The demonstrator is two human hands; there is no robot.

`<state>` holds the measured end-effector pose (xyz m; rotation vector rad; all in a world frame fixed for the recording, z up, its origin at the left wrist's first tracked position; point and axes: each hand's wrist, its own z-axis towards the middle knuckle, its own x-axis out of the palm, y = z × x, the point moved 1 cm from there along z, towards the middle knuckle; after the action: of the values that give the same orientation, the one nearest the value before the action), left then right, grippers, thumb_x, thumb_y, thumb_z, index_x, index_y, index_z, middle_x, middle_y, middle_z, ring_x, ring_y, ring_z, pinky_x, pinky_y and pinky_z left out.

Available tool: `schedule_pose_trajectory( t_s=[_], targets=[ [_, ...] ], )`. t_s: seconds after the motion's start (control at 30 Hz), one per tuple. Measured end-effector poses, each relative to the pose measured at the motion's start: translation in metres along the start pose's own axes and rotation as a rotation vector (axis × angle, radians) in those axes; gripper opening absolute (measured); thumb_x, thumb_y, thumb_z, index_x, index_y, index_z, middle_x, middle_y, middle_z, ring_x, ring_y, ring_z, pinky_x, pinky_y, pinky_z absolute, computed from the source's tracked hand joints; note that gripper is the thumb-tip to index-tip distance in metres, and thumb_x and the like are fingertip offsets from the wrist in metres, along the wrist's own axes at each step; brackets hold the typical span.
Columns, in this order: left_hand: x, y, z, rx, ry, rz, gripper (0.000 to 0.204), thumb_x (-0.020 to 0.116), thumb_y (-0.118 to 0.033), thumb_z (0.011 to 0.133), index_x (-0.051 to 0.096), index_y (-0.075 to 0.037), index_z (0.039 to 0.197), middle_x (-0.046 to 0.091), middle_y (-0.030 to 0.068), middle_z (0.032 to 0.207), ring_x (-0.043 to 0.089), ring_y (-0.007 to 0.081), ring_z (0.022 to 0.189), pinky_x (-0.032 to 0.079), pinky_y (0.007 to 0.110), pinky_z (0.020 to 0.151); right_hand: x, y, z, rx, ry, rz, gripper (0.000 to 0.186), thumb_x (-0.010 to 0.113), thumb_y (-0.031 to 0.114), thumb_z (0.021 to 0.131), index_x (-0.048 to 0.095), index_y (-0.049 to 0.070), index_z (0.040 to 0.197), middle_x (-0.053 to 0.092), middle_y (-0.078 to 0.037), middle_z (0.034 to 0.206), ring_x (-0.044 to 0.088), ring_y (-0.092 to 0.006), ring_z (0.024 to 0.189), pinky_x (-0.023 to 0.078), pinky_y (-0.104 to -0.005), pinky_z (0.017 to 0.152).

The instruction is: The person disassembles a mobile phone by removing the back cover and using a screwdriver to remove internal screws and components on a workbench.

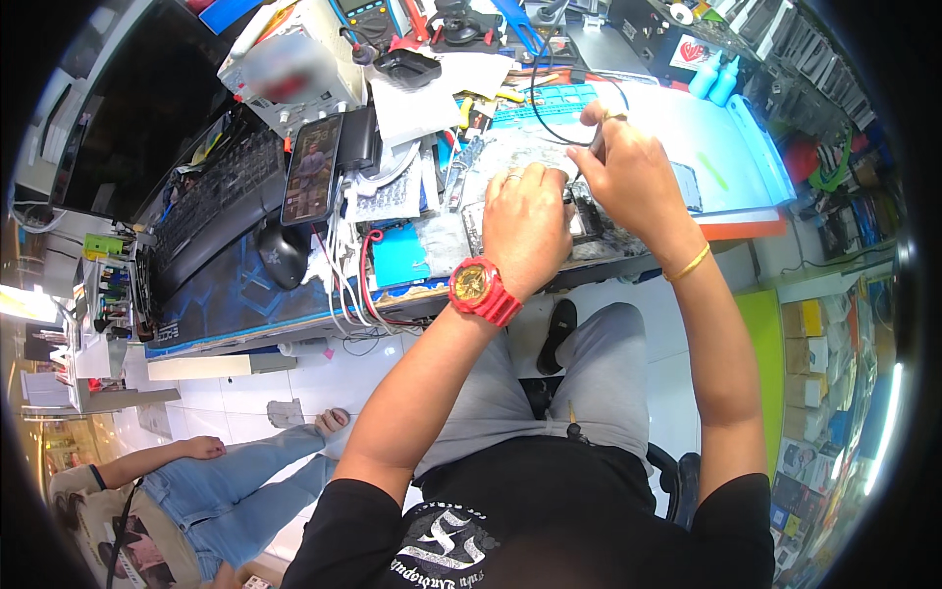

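My right hand [636,177] grips a slim dark corded tool [600,143], pen-shaped like a soldering iron, its tip pointing down towards the work. A black cable [536,96] loops above that hand. Close on its left, my left hand [527,221], with a red watch [481,292] on the wrist, rests over the bench with fingers curled. What those fingers hold, if anything, is hidden. Between and under both hands lies a small dark opened device [586,216], partly covered, its kind unclear. A flat phone-like panel [686,187] lies right of my right hand.
Left on the bench are a propped phone [312,169], a mouse [282,251], a keyboard [211,201] and a monitor [147,98]. A light-blue mat [741,147] and blue bottles [723,80] are at the right. Another person in jeans [226,491] sits lower left.
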<state>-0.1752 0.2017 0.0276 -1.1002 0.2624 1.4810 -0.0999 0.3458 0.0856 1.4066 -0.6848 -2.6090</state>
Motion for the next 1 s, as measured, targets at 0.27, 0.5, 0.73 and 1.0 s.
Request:
schedule_pose_trajectory(
  t_s=[0.27,0.5,0.73,1.0],
  targets=[
    [0.001,0.003,0.003,-0.009,0.004,-0.037,0.030,0.082,-0.012,0.082,0.071,-0.003,0.109,0.072,0.0159,0.102,0.069,0.0384,0.100,0.051,0.051,0.093,-0.001,-0.006,-0.002,-0.057,-0.055,-0.014,0.027,0.076,0.010,0.092,0.069,-0.008,0.111,0.075,-0.020,0.089,0.073,-0.0346,0.076,0.056,-0.0437,0.074],
    [-0.001,0.008,0.019,-0.104,0.127,-0.047,0.021,0.078,-0.014,0.088,0.077,-0.001,0.105,0.074,0.0206,0.103,0.071,0.0410,0.098,0.054,0.052,0.089,-0.003,-0.006,-0.001,-0.053,-0.029,0.032,0.039,0.075,0.007,0.091,0.066,-0.010,0.124,0.075,-0.019,0.084,0.076,-0.0316,0.078,0.058,-0.0414,0.076],
    [-0.001,0.011,0.033,-0.196,0.271,-0.014,0.016,0.075,-0.016,0.090,0.081,-0.003,0.097,0.077,0.0206,0.098,0.075,0.0400,0.094,0.057,0.050,0.087,-0.001,-0.009,-0.003,-0.068,-0.043,0.118,0.037,0.075,0.008,0.092,0.065,-0.008,0.123,0.075,-0.019,0.082,0.076,-0.0327,0.077,0.058,-0.0419,0.075],
    [-0.001,0.016,0.041,-0.209,0.255,-0.079,0.014,0.072,-0.014,0.083,0.084,-0.007,0.086,0.077,0.0201,0.084,0.076,0.0383,0.086,0.057,0.051,0.087,0.000,-0.014,-0.006,-0.060,-0.031,0.151,0.033,0.074,0.006,0.092,0.066,-0.007,0.122,0.075,-0.021,0.086,0.076,-0.0322,0.079,0.059,-0.0417,0.076]
  ],
)
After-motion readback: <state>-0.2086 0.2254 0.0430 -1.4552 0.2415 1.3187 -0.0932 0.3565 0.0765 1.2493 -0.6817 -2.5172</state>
